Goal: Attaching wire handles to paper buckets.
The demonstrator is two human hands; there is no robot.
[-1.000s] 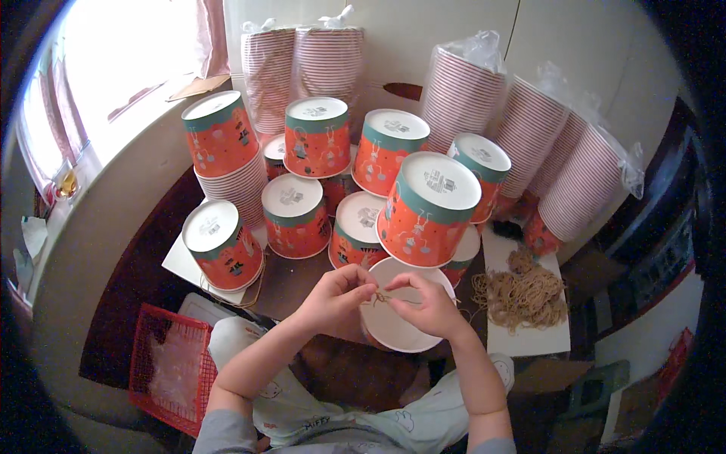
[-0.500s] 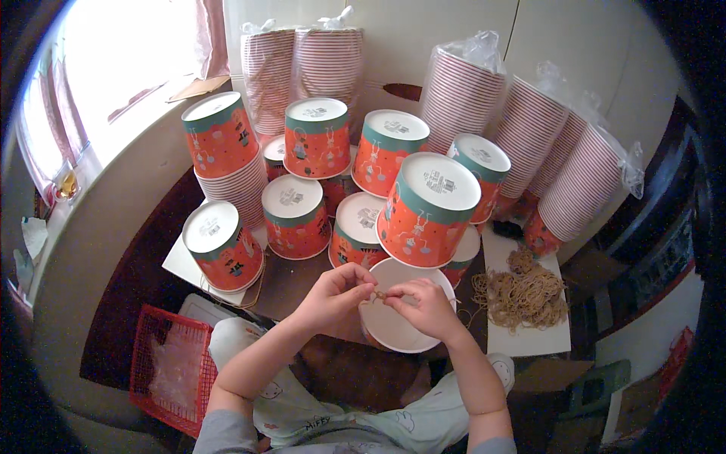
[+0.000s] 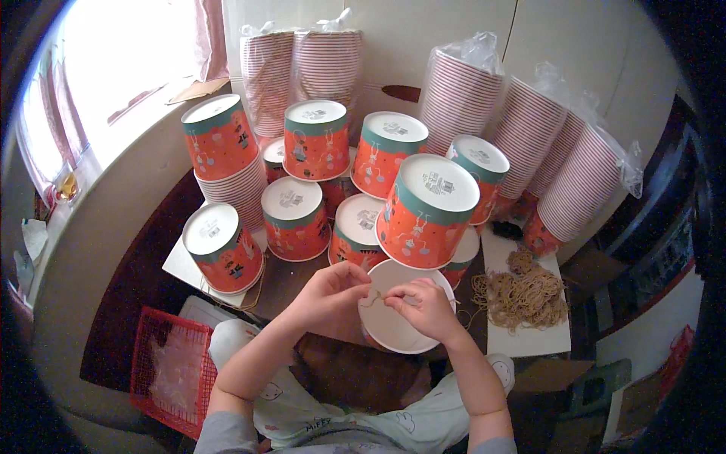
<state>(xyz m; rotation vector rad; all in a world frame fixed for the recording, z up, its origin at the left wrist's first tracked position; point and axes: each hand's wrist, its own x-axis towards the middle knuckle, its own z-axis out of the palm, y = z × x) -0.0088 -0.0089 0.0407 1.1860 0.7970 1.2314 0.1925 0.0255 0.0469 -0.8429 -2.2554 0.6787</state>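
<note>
In front of me a white-lined paper bucket (image 3: pixel 404 334) stands with its open mouth up. Over its rim, my right hand (image 3: pixel 425 309) pinches a thin tan string (image 3: pixel 376 297) between thumb and fingertips. My left hand (image 3: pixel 333 296) is at the string's other side, thumb and fingers bent together in a pinch against it. A short curl of the string shows between the two hands, above the bucket's inside. Just beyond the hands, an upside-down orange bucket (image 3: pixel 427 216) with a green band and white base is raised on others.
More upturned orange buckets (image 3: pixel 296 219) crowd the table. Tall bagged stacks of buckets (image 3: pixel 463 94) line the wall. A tangled heap of tan string (image 3: pixel 523 299) lies on a white board (image 3: pixel 525 342) at right. A red plastic basket (image 3: pixel 144 363) stands at lower left.
My left hand has drawn slightly left, away from my right fingertips. The string between them now shows as a longer loose curl. My right hand has barely moved.
</note>
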